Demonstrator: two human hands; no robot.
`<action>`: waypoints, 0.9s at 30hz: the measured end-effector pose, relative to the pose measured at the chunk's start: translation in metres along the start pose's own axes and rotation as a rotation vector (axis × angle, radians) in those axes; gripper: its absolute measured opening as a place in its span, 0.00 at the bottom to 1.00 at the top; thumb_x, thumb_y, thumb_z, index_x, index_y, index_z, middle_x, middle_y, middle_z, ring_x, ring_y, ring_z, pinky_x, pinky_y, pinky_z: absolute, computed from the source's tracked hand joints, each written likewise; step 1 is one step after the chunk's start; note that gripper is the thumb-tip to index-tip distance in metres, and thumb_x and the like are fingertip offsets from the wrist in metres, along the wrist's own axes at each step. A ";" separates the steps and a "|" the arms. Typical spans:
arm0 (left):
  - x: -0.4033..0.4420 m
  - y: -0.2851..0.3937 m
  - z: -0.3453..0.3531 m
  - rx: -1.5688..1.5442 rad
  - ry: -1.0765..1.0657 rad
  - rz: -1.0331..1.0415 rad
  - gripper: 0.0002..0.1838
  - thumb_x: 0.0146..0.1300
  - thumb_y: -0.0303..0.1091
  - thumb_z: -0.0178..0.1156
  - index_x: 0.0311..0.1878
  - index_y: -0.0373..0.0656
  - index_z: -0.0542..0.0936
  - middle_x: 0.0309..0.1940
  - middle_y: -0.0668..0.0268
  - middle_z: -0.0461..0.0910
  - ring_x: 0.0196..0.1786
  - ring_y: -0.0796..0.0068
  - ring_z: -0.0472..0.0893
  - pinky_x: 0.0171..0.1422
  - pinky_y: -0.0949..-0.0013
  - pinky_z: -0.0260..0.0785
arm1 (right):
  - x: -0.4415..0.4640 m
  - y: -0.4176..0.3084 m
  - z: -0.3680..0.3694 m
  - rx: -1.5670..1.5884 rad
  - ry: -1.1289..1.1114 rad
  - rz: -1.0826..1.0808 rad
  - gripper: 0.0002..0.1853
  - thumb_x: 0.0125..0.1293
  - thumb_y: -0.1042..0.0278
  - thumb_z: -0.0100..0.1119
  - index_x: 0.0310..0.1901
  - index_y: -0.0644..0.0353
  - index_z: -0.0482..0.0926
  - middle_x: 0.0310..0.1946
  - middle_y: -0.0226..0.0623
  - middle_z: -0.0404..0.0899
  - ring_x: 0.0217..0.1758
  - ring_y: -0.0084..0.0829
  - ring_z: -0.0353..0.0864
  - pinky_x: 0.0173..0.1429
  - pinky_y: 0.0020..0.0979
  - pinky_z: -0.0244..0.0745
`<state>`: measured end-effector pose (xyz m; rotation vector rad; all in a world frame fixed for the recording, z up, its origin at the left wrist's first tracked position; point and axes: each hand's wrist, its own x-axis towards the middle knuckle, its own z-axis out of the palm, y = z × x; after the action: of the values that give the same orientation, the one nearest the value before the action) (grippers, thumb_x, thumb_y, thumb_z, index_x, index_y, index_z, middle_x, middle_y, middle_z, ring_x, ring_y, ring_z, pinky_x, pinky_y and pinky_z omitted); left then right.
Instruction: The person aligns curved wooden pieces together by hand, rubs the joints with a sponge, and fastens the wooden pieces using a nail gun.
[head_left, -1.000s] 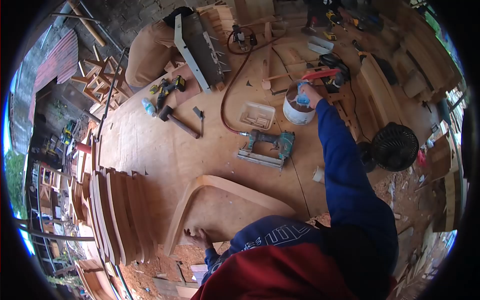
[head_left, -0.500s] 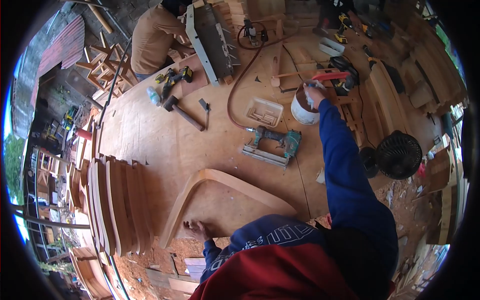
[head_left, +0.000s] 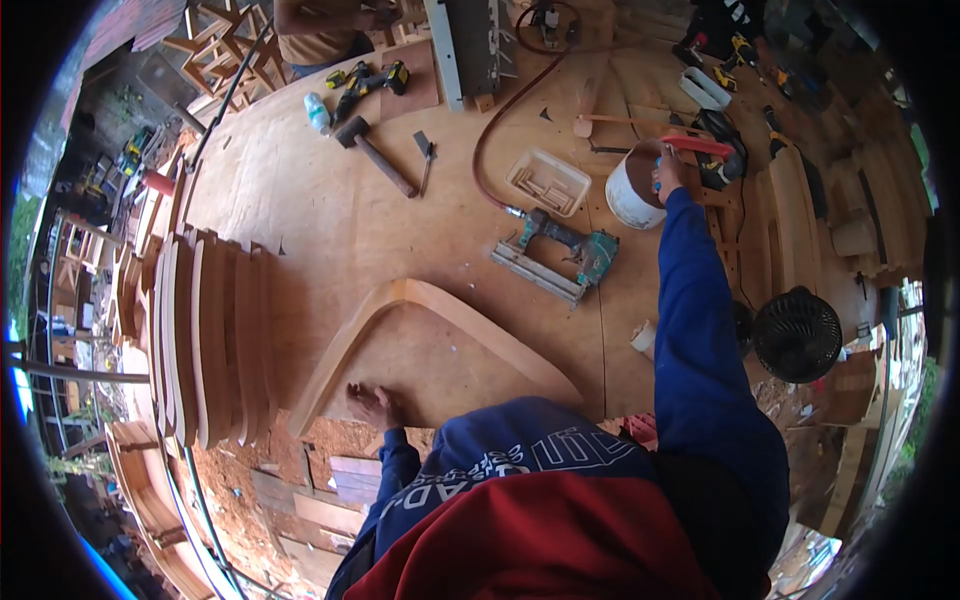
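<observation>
My right hand is at the mouth of a white bucket, its fingers closed around something blue that is mostly hidden. My left hand rests near the table's front edge with fingers apart, holding nothing. Just beyond it lies a V-shaped curved wooden piece. A green nail gun with a red hose sits left of the bucket, below a plastic tray of small wooden pieces.
Stacked curved boards stand at the left. A mallet, drills and a bottle lie farther back. A black fan is at the right. A co-worker is beyond the table; another person is at the back right.
The view has shifted, so the table's objects appear higher. My right hand stays at the bucket, and the blue thing shows less. My left hand remains open near the wooden piece.
</observation>
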<state>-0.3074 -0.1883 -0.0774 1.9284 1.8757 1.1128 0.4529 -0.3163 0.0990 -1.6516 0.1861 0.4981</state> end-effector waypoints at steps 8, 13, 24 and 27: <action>0.003 0.010 -0.001 0.081 0.023 0.016 0.36 0.55 0.32 0.64 0.70 0.40 0.70 0.56 0.57 0.79 0.62 0.56 0.78 0.73 0.49 0.60 | 0.015 0.011 0.003 -0.103 0.048 -0.065 0.09 0.78 0.55 0.47 0.50 0.45 0.75 0.30 0.32 0.75 0.22 0.28 0.72 0.21 0.31 0.61; 0.004 0.014 -0.003 0.132 0.008 -0.010 0.34 0.55 0.32 0.64 0.68 0.41 0.72 0.56 0.57 0.79 0.62 0.55 0.77 0.72 0.48 0.60 | 0.023 0.016 0.004 -0.157 0.112 -0.115 0.13 0.73 0.63 0.45 0.51 0.51 0.79 0.30 0.34 0.78 0.21 0.28 0.72 0.20 0.32 0.61; 0.001 0.010 -0.003 0.156 -0.031 -0.030 0.30 0.58 0.34 0.64 0.65 0.40 0.72 0.57 0.55 0.77 0.64 0.51 0.73 0.73 0.48 0.58 | 0.027 -0.004 -0.017 -0.188 -0.054 -0.148 0.14 0.71 0.60 0.48 0.42 0.62 0.78 0.16 0.30 0.65 0.13 0.29 0.61 0.17 0.34 0.55; 0.000 0.010 -0.002 0.103 -0.006 -0.013 0.31 0.58 0.35 0.65 0.65 0.38 0.71 0.57 0.54 0.77 0.64 0.50 0.73 0.73 0.48 0.58 | 0.057 -0.028 -0.024 -0.486 0.139 -0.413 0.17 0.72 0.54 0.54 0.47 0.60 0.79 0.20 0.31 0.71 0.18 0.31 0.71 0.21 0.36 0.66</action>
<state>-0.3012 -0.1901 -0.0692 1.9680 1.9763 1.0240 0.5199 -0.3264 0.1015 -2.1331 -0.1902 0.1120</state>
